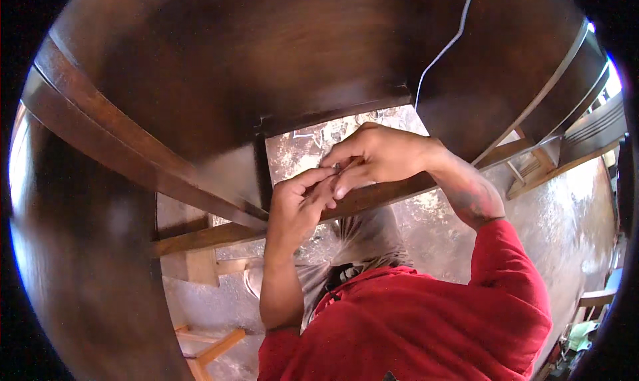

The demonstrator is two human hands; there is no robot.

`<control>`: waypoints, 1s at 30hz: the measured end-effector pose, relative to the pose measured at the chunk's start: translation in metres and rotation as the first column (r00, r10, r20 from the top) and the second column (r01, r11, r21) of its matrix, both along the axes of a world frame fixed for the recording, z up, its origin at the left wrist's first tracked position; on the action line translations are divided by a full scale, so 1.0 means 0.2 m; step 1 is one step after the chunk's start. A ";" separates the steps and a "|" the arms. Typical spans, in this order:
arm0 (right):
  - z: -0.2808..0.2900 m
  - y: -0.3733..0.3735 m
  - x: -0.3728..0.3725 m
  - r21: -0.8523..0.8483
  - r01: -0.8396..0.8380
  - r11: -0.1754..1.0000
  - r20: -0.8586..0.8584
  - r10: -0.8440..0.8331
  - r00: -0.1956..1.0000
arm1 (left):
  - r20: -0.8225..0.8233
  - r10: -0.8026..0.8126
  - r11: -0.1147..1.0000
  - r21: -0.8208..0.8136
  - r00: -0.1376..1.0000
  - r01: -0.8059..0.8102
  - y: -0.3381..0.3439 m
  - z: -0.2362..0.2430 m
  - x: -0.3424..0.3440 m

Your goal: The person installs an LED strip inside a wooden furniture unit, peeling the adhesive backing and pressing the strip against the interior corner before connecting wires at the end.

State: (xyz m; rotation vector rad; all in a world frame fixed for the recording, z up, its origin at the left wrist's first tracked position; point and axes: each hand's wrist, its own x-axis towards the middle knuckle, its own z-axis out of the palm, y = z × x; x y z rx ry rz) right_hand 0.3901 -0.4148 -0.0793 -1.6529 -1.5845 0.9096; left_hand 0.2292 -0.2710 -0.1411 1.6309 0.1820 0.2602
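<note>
In front of my chest, my left hand [298,204] and my right hand [386,156] meet at the fingertips. Both are closed, thumbs and fingers pinched round a tiny dark piece [337,168]; most of it is hidden, so its kind cannot be told. My right hand comes in from above and the right, its fingers bent over those of the left. Just below the hands runs a dark wooden rail [379,198]. Behind them, a square opening in the dark wood shows a speckled, worn surface [306,148].
Large dark brown wooden panels [279,48] surround the hands, with long wooden strips [126,131] at the left. A thin white cable [444,51] hangs at the top right. Below are a worn floor [552,228] and a light wooden frame [219,346].
</note>
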 end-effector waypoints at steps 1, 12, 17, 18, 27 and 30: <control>-0.02 -0.03 0.04 0.063 0.038 0.997 0.112 -0.045 0.993 | 0.025 -0.006 0.999 0.038 1.000 0.006 0.00 0.00 0.02; -0.14 -0.22 0.18 0.258 0.160 0.953 0.398 -0.256 0.881 | -0.095 0.260 0.963 -0.046 0.961 -0.265 -0.06 -0.20 -0.18; -0.03 -0.12 -0.01 0.238 0.045 0.970 0.469 -0.156 0.869 | -0.027 0.238 0.971 0.025 0.971 -0.237 -0.05 -0.18 -0.19; -0.04 -0.08 -0.08 0.295 -0.018 0.955 0.323 -0.082 0.943 | -0.038 0.255 0.967 0.015 0.966 -0.254 -0.05 -0.17 -0.18; -0.16 0.02 -0.18 0.249 0.157 0.956 -0.088 -0.139 0.986 | 0.170 0.289 0.770 -0.626 0.942 -0.123 -0.05 -0.10 -0.27; -0.16 0.01 -0.20 0.165 0.188 0.968 -0.249 -0.143 0.958 | 0.145 0.352 0.847 -0.469 0.925 -0.249 -0.08 -0.09 -0.26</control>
